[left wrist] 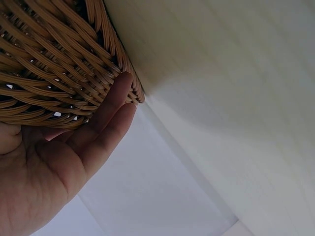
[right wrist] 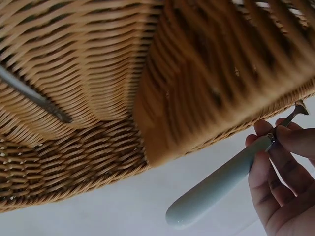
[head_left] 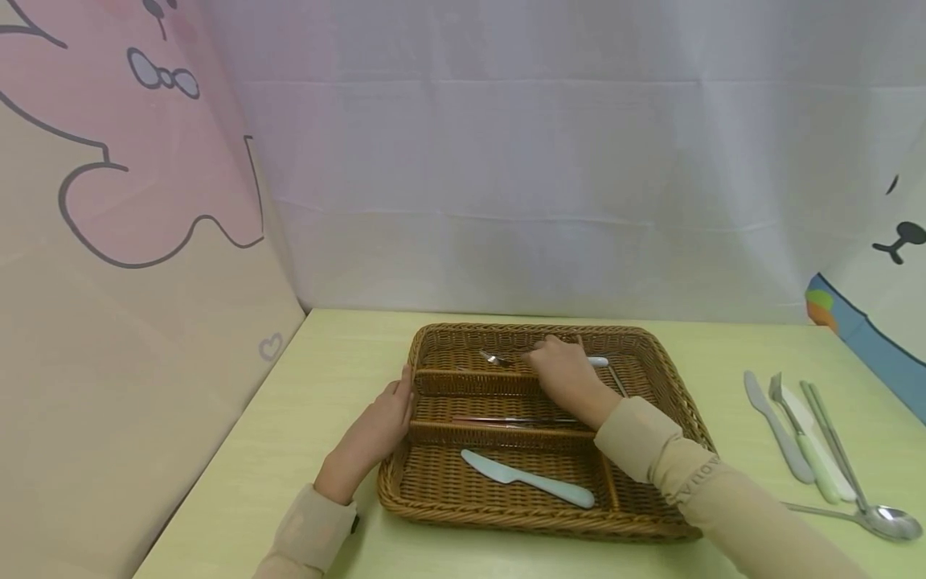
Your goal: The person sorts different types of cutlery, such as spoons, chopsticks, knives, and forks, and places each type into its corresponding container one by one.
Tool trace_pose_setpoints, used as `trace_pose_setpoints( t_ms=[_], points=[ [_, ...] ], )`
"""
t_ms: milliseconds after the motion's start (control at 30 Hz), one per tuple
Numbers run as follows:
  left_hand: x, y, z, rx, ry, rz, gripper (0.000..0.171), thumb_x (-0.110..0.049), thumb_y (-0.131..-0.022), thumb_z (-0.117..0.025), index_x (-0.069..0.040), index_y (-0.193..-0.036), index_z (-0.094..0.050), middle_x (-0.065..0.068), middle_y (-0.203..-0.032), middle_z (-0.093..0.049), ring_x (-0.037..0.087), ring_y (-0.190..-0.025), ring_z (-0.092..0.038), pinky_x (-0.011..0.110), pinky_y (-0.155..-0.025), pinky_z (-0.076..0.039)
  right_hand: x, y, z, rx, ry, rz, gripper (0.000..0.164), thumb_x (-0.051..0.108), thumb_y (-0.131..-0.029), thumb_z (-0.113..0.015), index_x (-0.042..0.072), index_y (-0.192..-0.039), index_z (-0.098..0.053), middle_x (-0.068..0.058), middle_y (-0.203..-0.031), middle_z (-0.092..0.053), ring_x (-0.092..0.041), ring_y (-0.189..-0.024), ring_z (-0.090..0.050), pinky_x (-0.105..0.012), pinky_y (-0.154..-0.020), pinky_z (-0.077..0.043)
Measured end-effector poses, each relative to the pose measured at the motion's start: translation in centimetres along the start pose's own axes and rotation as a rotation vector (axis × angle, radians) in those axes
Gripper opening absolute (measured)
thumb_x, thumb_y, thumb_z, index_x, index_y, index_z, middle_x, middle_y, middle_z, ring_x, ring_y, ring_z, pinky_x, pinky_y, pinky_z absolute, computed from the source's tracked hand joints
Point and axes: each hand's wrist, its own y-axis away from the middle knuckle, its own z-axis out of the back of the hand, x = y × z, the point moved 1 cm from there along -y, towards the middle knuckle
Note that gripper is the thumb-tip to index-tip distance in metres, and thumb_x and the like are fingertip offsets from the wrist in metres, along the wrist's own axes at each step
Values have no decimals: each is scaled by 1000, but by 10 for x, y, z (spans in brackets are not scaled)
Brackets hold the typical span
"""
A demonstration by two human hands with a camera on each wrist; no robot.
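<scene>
Yellow-green bench (head_left: pixel 340 354) spans the lower frame; right hand (head_left: pixel 567 379) pinches a pale-handled utensil (right wrist: pixel 221 181) at upper middle of the basket (head_left: pixel 506 519), left hand (head_left: pixel 376 422) rests near-straight fingers on its left side; judged best: brace basket, keep utensil level, handle clear of dividers (head_left: pixel 470 375).

A pale yellow-green surface (head_left: pixel 311 370) meets a light grey, softly creased back cloth (head_left: pixel 492 161) along its far edge, the cloth faintly pink toward its upper left. Beyond the surface's left edge rises a cream sheet (head_left: pixel 130 362) bearing a pink cartoon figure (head_left: pixel 152 185) and, near the far left corner, a small outlined heart (head_left: pixel 271 347); past the far right corner, a white printed sheet (head_left: pixel 878 277) shows a dark nose (head_left: pixel 910 233) and a blue band (head_left: pixel 890 362).
</scene>
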Motion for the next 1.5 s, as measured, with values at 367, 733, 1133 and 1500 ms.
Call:
trace_pose_setpoints(
  t_ms=[367, 733, 1133, 1500],
  points=[
    [-2, -2, 0, 3, -15, 4, 53, -14, -100, -34, 10, -142, -13, 31, -122, -49, 31, -85, -62, 41, -75, -52, 13, -9, -4, 11, -15, 17, 21, -1, -83, -62, 17, -82, -73, 0, -75, -67, -17, -70, -57, -30, -52, -50],
    [-2, -2, 0, 9, -15, 11, 53, -13, -100, -34, 10, -143, -13, 30, -120, -49, 29, -79, -62, 39, -71, -52, 15, -11, -10, 34, -21, 36, 26, -2, -85, -60, 17, -96, -74, 0, -81, -71, -18, -74, -60, -30, -53, -50],
    [-2, -1, 1, 10, -17, 9, 53, -13, -100, -34, 10, -142, -13, 30, -119, -50, 27, -75, -61, 38, -67, -52, 16, -12, -12, 61, 17, 43, 21, 0, -85, -61, 15, -92, -72, -1, -75, -68, -18, -68, -59, -31, -51, -50],
    [-2, 0, 1, 4, -14, 4, 52, -12, -100, -34, 9, -143, -14, 30, -117, -51, 26, -73, -61, 36, -66, -52, 16, -13, -14, 67, -38, 71, 29, -5, -82, -62, 11, -105, -68, -5, -84, -70, -19, -68, -61, -29, -51, -50]
  ],
)
